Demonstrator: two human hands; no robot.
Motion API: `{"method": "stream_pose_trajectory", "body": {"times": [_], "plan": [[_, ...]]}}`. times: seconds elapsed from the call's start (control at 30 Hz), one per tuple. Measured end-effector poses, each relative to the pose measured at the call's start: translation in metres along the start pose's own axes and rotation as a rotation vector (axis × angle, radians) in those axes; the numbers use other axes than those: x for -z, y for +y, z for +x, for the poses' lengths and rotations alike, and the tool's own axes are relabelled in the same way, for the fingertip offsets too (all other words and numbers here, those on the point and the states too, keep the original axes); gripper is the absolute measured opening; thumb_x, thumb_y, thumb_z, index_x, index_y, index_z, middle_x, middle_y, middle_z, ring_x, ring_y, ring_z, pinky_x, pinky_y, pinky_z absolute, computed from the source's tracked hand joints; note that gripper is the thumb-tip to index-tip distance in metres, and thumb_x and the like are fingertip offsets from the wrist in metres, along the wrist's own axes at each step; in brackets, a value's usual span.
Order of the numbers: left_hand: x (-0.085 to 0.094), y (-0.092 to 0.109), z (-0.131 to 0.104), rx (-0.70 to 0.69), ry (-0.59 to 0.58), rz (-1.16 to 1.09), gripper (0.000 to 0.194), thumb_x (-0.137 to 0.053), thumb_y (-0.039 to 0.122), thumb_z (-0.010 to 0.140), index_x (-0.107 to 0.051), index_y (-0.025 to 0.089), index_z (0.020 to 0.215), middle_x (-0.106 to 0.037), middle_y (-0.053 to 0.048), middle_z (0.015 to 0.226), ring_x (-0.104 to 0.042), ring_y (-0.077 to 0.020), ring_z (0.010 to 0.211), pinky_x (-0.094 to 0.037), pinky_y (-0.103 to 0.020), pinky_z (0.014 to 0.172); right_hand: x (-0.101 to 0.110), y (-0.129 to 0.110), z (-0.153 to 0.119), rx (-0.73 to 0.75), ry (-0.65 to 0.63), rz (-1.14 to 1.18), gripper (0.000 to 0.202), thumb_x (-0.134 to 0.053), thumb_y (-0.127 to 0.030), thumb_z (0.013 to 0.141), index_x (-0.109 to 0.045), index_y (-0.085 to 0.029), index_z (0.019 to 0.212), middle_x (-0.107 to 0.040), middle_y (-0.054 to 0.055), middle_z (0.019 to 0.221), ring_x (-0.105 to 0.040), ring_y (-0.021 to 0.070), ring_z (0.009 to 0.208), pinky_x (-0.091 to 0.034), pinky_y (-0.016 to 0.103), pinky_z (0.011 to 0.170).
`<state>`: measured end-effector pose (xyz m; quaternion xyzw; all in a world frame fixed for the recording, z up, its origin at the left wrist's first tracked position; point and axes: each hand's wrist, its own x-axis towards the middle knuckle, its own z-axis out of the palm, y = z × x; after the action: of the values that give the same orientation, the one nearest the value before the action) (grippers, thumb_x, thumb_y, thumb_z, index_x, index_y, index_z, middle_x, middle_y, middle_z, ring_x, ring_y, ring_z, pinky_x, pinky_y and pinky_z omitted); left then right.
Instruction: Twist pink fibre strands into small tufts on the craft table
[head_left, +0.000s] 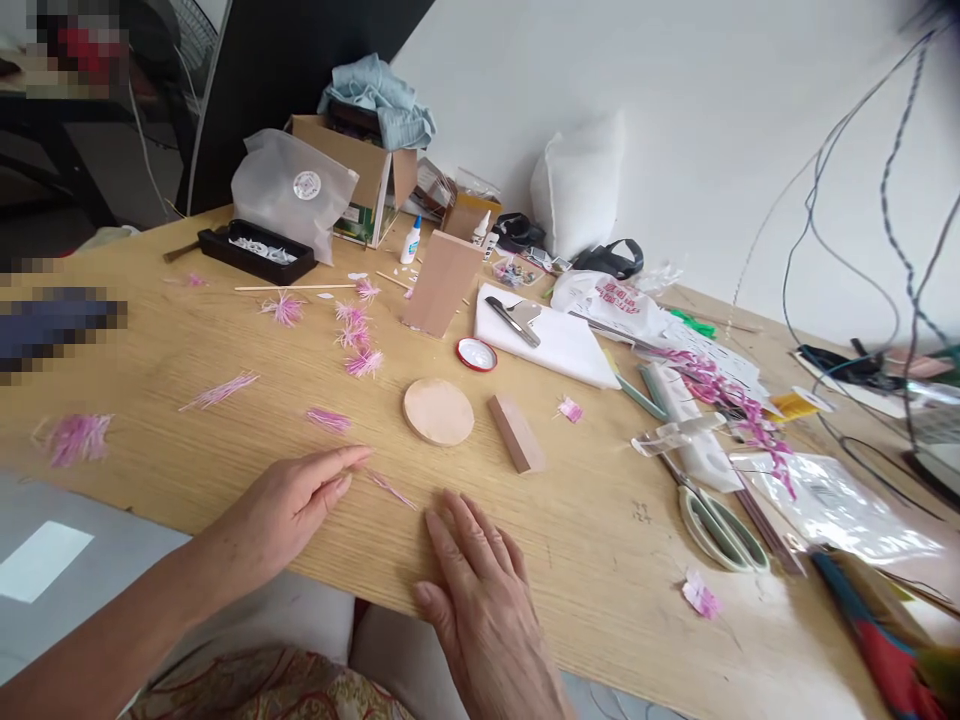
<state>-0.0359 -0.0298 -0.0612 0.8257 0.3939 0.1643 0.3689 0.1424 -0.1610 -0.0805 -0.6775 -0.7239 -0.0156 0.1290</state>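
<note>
Near the table's front edge lies a thin bundle of pink and white threads (391, 489). My left hand (304, 495) is at its left end, fingers pressed together around that tip. Flat on the wood to the right rests my right hand (476, 570), palm down with fingers and thumb apart, holding nothing. Just beyond my hands are a short pink thread bundle (328, 419), a round wooden disc (439, 411) and a rectangular wooden block (516, 434). Another thread bundle (220, 391) lies to the left, and fluffy pink tufts (363, 361) are grouped farther back.
Scissors (724, 530) and a pink flower (700, 594) lie at the right. An upright wooden board (444, 284), red-rimmed lid (476, 354) and clip on white sheets (555, 350) stand behind. A black tray (257, 254) sits at the back left.
</note>
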Motion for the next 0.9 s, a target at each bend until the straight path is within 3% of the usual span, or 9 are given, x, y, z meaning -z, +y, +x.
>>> {"method": "stream_pose_trajectory", "body": {"times": [0.3,0.57,0.9], "plan": [[-0.001,-0.001,-0.002,0.002,-0.064,-0.069,0.034,-0.036,0.025,0.088,-0.052,0.022,0.118,-0.064,-0.002,0.113,-0.056,-0.0167,0.106,-0.043,-0.031,0.092,-0.006,-0.006,0.01,0.017,0.045,0.03,0.038,-0.049,-0.025,0.083,-0.054,-0.015,0.119,-0.051,0.011,0.128,-0.046,0.0281,0.117,-0.043,0.044,0.088],[0.001,-0.003,-0.003,0.007,-0.029,-0.118,0.034,-0.038,0.026,0.087,-0.054,0.023,0.117,-0.064,-0.002,0.113,-0.055,-0.019,0.106,-0.041,-0.034,0.094,-0.011,0.002,0.002,0.081,0.029,-0.071,0.044,-0.051,-0.024,0.082,-0.048,-0.011,0.124,-0.046,0.016,0.131,-0.042,0.0311,0.119,-0.044,0.045,0.087],[0.003,-0.002,-0.003,0.004,-0.059,-0.145,0.034,-0.038,0.026,0.088,-0.053,0.024,0.118,-0.065,-0.001,0.111,-0.056,-0.0184,0.106,-0.043,-0.032,0.093,-0.01,-0.003,0.007,0.065,0.092,-0.05,0.038,-0.049,-0.025,0.083,-0.053,-0.012,0.119,-0.052,0.015,0.126,-0.047,0.03,0.115,-0.044,0.044,0.085]]}}
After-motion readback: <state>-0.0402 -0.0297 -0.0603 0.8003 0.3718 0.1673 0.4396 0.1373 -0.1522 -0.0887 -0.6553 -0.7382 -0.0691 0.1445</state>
